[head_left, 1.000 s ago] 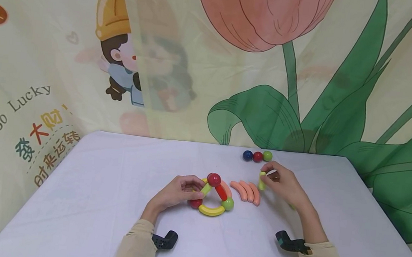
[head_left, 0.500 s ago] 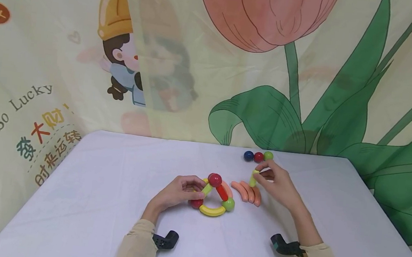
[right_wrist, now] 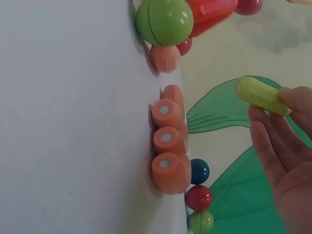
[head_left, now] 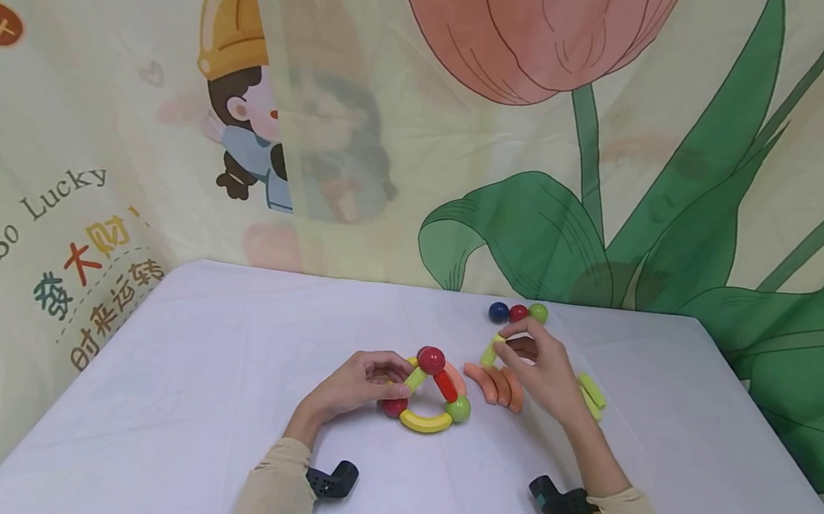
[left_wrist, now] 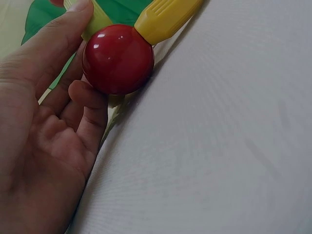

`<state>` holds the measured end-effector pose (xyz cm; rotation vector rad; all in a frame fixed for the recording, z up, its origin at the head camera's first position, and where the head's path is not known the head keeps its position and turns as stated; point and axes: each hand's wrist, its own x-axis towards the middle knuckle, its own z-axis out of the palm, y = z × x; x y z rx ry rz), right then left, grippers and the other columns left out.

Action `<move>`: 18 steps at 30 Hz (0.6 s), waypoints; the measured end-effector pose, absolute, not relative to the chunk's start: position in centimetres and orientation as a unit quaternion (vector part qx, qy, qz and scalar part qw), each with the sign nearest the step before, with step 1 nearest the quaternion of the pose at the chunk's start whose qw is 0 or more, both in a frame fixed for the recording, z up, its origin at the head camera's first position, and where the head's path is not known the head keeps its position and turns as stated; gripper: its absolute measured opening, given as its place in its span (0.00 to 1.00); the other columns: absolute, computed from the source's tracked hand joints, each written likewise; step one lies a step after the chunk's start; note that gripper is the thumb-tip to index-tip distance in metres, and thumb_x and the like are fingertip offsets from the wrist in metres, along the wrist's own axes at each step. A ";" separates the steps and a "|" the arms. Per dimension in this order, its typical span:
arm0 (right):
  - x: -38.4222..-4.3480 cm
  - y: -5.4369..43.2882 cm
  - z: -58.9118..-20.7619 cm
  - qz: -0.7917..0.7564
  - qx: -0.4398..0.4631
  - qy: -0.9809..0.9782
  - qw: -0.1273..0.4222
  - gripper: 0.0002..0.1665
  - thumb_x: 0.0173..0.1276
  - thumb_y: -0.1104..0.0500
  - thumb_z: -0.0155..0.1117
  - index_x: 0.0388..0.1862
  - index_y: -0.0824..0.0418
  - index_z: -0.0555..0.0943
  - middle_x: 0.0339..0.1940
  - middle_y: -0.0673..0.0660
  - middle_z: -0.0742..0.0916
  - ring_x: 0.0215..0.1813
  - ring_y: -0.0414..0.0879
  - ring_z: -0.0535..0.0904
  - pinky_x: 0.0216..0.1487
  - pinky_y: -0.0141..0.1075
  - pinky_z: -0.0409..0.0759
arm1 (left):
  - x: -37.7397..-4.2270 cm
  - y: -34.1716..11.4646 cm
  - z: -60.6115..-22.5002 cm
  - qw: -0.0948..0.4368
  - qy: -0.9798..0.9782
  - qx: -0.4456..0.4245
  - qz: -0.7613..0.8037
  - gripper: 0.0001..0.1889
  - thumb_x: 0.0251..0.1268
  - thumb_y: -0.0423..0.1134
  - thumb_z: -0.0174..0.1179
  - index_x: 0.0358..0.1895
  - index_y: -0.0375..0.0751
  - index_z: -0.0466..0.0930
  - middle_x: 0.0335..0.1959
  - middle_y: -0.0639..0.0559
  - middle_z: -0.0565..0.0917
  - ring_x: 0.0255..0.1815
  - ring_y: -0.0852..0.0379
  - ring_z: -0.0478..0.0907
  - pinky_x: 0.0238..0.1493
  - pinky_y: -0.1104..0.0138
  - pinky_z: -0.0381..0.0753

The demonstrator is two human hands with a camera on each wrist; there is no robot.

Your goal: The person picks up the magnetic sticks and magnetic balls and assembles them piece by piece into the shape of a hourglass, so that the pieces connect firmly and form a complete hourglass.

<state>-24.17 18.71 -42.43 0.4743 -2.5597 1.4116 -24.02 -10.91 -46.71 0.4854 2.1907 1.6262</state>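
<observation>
Left hand [head_left: 359, 385] pinches seemingly part-built frame [head_left: 445, 385]; right hand [head_left: 538, 364], unattached green rod [head_left: 490, 351]; orange curves [head_left: 496, 385], balls [head_left: 518, 313], spare rods [head_left: 593, 390] unused.

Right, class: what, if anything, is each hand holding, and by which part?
The right hand pinches a loose yellow-green stick by its upper end. The left hand pinches a joined yellow-green stick just above the lower red ball.

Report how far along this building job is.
Already done: a frame of balls and rods is joined, a red ball on top. In hand: the left hand holds it by a joined lime rod; the right hand pinches a loose lime rod, not yet attached. Apparently left: orange curved rods, spare lime rods and three balls, outside the frame.
</observation>
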 end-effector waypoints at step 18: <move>-23.3 16.5 -41.6 0.555 0.183 -0.802 0.125 0.13 0.63 0.62 0.65 0.44 0.61 0.73 0.49 0.56 0.79 0.55 0.47 0.80 0.52 0.22 0.75 | -24.0 -10.9 -46.6 0.178 0.782 0.175 0.572 0.16 0.54 0.46 0.68 0.47 0.51 0.81 0.41 0.52 0.83 0.43 0.55 0.79 0.44 0.67 0.78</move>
